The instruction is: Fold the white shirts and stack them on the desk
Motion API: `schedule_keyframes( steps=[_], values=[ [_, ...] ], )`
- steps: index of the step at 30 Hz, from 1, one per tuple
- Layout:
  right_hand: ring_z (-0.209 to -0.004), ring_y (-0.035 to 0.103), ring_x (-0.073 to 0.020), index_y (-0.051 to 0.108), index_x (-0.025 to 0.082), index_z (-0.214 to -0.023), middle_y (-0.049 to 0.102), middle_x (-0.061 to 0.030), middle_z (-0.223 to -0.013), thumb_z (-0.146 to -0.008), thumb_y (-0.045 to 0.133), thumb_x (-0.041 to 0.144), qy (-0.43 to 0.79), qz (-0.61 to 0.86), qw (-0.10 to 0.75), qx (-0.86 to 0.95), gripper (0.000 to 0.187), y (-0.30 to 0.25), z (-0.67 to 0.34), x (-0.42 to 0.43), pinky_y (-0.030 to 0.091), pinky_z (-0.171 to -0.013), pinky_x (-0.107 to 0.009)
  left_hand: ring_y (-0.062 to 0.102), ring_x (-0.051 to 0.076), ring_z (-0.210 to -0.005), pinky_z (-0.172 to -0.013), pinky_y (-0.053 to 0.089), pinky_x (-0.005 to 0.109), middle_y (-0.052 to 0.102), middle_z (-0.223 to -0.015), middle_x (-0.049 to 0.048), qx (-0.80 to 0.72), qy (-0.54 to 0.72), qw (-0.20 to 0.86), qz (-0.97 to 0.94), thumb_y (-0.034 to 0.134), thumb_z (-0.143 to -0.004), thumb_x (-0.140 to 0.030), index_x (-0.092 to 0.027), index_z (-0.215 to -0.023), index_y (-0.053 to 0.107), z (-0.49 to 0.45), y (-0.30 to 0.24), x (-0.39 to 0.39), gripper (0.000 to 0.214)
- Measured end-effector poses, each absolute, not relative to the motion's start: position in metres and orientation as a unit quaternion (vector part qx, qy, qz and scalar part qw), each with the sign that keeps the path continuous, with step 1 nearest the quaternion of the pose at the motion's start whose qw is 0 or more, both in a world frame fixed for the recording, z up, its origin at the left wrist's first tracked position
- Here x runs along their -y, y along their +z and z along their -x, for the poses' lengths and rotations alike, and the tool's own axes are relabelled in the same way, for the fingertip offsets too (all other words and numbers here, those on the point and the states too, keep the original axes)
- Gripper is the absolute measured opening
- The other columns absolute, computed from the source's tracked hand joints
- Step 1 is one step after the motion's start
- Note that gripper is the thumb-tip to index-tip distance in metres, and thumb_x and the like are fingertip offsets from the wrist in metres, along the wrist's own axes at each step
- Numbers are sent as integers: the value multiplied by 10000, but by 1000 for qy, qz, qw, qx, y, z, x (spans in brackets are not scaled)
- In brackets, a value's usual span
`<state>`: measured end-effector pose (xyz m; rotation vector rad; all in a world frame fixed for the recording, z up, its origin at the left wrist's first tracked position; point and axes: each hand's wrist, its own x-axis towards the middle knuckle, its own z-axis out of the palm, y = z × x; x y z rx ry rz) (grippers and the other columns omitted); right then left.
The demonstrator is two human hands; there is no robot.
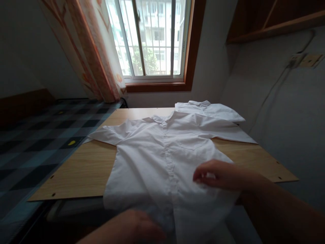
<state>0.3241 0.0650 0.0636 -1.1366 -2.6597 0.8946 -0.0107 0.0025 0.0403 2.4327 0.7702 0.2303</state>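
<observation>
The spread shirt (142,162) lies beneath and ahead of the right hand (210,174), which is curled, grip unclear. The left hand (142,225) is blurred; its state cannot be told. Shirt probably light, limp; hold at side edges.

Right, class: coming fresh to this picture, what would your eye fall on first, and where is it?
Probably the bright window at the top, near the middle. Next, the white shirt spread front up across the board, with the right hand at its lower right and the left hand near its bottom edge. A folded shirt lies at the board's far right.
</observation>
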Motion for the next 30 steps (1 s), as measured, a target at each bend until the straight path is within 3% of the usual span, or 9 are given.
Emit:
schedule_keyframes(
  steps=[3,5,7,10,15,20,25,30],
  values=[
    [-1105,628,-239,698,205,-1144,699,-102,-1178,-946,482,289,100,452,144,875,304,46,-327,-126,468,-981,-386,670,147,-892,-804,522,237,733,-984,24,-340,151,214,-903,432,-991,-303,-250,-1034,700,0,56,-55,276],
    [-1324,488,-267,656,215,-1245,629,-104,-1327,-958,476,314,35,467,155,870,352,28,-325,-160,356,-1116,-442,608,197,-1139,-1010,468,341,704,-1167,59,-368,205,122,-899,418,-993,-316,-232,-1148,675,-11,48,-98,311],
    [-1431,351,-280,554,236,-1381,476,-96,-1494,-970,458,430,30,491,125,862,464,11,-322,-181,274,-1165,-487,495,236,-1308,-1128,369,429,611,-1354,84,-397,203,49,-894,416,-991,-348,-225,-1292,609,-20,31,-134,378],
    [-1484,222,-317,387,261,-1504,287,-91,-1600,-955,381,610,59,538,60,839,651,-8,-320,-190,177,-1174,-586,316,305,-1443,-1180,246,541,366,-1564,105,-452,140,9,-881,454,-966,-452,-249,-1446,468,-26,3,-165,522],
    [-1507,132,-306,289,283,-1544,201,-75,-1627,-953,276,666,64,561,46,824,704,-24,-328,-172,89,-1173,-627,213,332,-1483,-1172,176,608,216,-1626,91,-470,96,7,-877,430,-944,-579,-298,-1513,348,-17,-16,-158,640],
    [-1508,126,-310,317,304,-1532,206,-72,-1626,-956,277,658,52,592,50,802,677,-30,-337,-145,94,-1160,-651,240,348,-1471,-1145,158,666,307,-1595,65,-487,48,15,-872,373,-954,-604,-333,-1502,367,-2,-11,-129,612],
    [-1495,186,-311,371,319,-1507,275,-70,-1607,-949,319,655,32,588,69,806,653,-36,-348,-105,125,-1169,-628,269,372,-1455,-1119,186,691,301,-1594,81,-468,41,5,-883,384,-936,-637,-330,-1502,370,5,-15,-84,644],
    [-1446,310,-333,432,329,-1470,387,-91,-1554,-938,404,627,24,581,82,809,610,-28,-357,-82,220,-1140,-628,494,350,-1293,-1053,380,574,559,-1416,113,-436,106,-14,-894,497,-913,-568,-286,-1379,550,-2,-2,-72,547]
  ],
)
